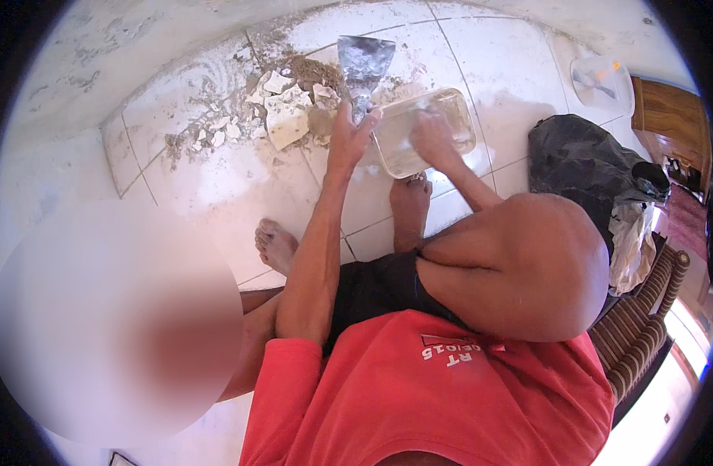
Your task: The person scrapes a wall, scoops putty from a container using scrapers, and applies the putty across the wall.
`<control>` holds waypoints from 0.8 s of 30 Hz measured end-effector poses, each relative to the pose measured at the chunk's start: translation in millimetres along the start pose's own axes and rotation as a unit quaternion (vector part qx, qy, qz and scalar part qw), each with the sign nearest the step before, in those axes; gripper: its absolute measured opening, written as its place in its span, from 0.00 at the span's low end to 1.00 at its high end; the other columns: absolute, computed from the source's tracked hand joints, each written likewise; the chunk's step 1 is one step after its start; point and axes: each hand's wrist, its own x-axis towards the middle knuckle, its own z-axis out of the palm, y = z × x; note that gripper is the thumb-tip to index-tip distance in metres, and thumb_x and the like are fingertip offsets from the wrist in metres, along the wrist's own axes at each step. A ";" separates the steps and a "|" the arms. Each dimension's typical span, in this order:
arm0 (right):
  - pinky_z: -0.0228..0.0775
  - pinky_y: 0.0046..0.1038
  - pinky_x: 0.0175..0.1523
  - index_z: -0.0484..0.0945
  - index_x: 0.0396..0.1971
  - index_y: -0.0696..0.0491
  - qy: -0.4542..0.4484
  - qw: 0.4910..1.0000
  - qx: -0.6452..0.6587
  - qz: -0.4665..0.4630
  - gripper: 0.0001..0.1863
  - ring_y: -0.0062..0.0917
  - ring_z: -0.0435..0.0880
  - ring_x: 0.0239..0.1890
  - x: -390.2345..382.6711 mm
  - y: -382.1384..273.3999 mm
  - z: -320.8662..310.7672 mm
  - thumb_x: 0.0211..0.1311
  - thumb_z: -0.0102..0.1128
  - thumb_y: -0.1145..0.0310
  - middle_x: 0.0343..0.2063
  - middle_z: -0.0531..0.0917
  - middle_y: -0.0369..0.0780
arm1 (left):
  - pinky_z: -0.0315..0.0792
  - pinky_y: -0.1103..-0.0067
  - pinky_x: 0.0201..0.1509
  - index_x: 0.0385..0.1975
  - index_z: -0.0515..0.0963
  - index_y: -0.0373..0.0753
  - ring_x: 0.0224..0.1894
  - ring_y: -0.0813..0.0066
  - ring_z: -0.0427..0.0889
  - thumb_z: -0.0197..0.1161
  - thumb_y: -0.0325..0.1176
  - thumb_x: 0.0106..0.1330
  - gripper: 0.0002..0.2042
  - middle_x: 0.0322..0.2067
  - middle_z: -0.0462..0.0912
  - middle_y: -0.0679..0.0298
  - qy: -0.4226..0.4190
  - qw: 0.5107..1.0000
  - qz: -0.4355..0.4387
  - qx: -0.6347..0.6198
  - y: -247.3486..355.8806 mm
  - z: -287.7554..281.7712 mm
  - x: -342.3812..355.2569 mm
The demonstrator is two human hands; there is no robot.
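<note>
My left hand [350,140] is closed around the handle of a scraper [366,60], whose wide, smeared metal blade points away from me. Its thumb lies close to the left edge of a clear plastic tub [390,161] standing on the tiles. Over the inside of that tub is my right hand [435,140], with its fingers curled downward; whatever they hold, if anything, is hidden. Left of the scraper lies a pile of rubble: broken pale plaster pieces [287,118], smaller chips and brown loose dirt [316,71].
White floor tiles [213,182] are streaked with dust. A black plastic bag [577,155] lies right of my raised knee. Farther off stands a translucent container [603,84] with something inside. A striped cushioned seat [640,330] is at the lower right; a bare wall [50,151] borders the left.
</note>
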 end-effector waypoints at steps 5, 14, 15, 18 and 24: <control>0.74 0.46 0.45 0.81 0.33 0.55 -0.049 0.997 0.019 -0.050 0.11 0.47 0.81 0.38 -7.6 -49.8 9.3 0.52 0.57 0.67 0.32 0.82 0.50 | 0.70 0.80 0.42 0.50 0.71 0.34 0.40 0.79 0.74 0.65 0.41 0.66 0.20 0.39 0.78 0.64 -0.004 0.997 -0.034 -0.068 2.5 -4.2 -5.3; 0.74 0.45 0.44 0.81 0.28 0.60 -0.086 0.985 0.143 -0.041 0.12 0.49 0.81 0.36 3.9 3.0 26.3 0.52 0.57 0.66 0.30 0.81 0.54 | 0.55 0.88 0.17 0.50 0.69 0.40 0.20 0.90 0.62 0.66 0.39 0.63 0.20 0.28 0.72 0.73 0.003 0.989 -0.136 -0.053 13.5 8.0 -5.7; 0.74 0.43 0.44 0.81 0.31 0.60 -0.093 0.974 0.207 0.001 0.13 0.47 0.80 0.38 0.4 12.6 27.6 0.53 0.59 0.64 0.34 0.80 0.53 | 0.55 0.88 0.17 0.50 0.69 0.40 0.20 0.90 0.62 0.66 0.39 0.63 0.20 0.28 0.72 0.73 -0.012 0.989 -0.138 -0.053 13.0 15.0 -5.1; 0.75 0.39 0.46 0.79 0.40 0.61 -0.124 0.898 0.411 0.099 0.19 0.39 0.79 0.44 1.4 5.4 38.8 0.57 0.64 0.59 0.44 0.77 0.50 | 0.56 0.89 0.19 0.53 0.68 0.40 0.24 0.90 0.66 0.66 0.39 0.64 0.22 0.34 0.74 0.72 0.014 0.990 -0.110 -0.082 8.6 6.9 -6.9; 0.76 0.34 0.46 0.78 0.43 0.64 -0.194 0.827 0.511 0.135 0.25 0.33 0.78 0.46 -1.5 7.1 6.8 0.56 0.69 0.57 0.46 0.75 0.48 | 0.58 0.89 0.19 0.57 0.67 0.39 0.28 0.90 0.68 0.66 0.39 0.65 0.24 0.39 0.74 0.70 0.019 0.998 -0.050 -0.029 -0.1 -2.5 -7.5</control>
